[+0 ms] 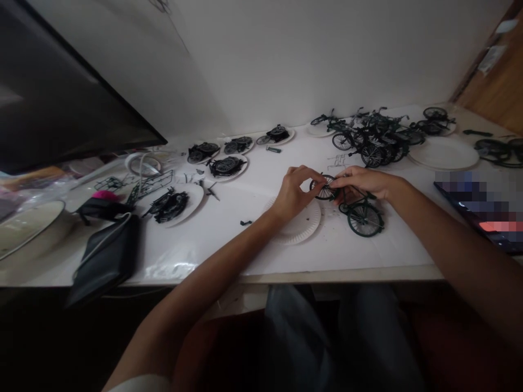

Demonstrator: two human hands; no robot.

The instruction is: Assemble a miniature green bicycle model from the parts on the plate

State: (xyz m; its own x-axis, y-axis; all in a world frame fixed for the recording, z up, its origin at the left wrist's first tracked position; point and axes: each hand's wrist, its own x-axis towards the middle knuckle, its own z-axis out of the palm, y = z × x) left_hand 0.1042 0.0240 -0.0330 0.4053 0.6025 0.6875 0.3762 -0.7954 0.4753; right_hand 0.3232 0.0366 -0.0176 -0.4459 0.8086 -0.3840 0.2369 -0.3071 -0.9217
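A small dark green model bicycle (pixel 365 219) is held over the white table in front of me, tilted, with one spoked wheel between my hands and the other toward my right forearm. The fingers of my left hand (pixel 300 185) pinch at the left side of the nearer-held wheel (pixel 324 188). My right hand (pixel 359 181) grips the bicycle by that wheel's inner side, thumb on top and fingers beneath. Any small part between the fingertips is too small to make out. Below my left hand lies a white paper plate (pixel 302 226) with a few dark specks.
Several finished-looking model bicycles (pixel 376 136) crowd the back right, beside stacked plates (pixel 445 154). Plates of black bicycle parts (pixel 174 204) stand at left and back. A phone or tablet (pixel 486 209), a black pouch (pixel 110 256), an enamel basin (pixel 32 228) and a dark screen (pixel 69 92) flank the table.
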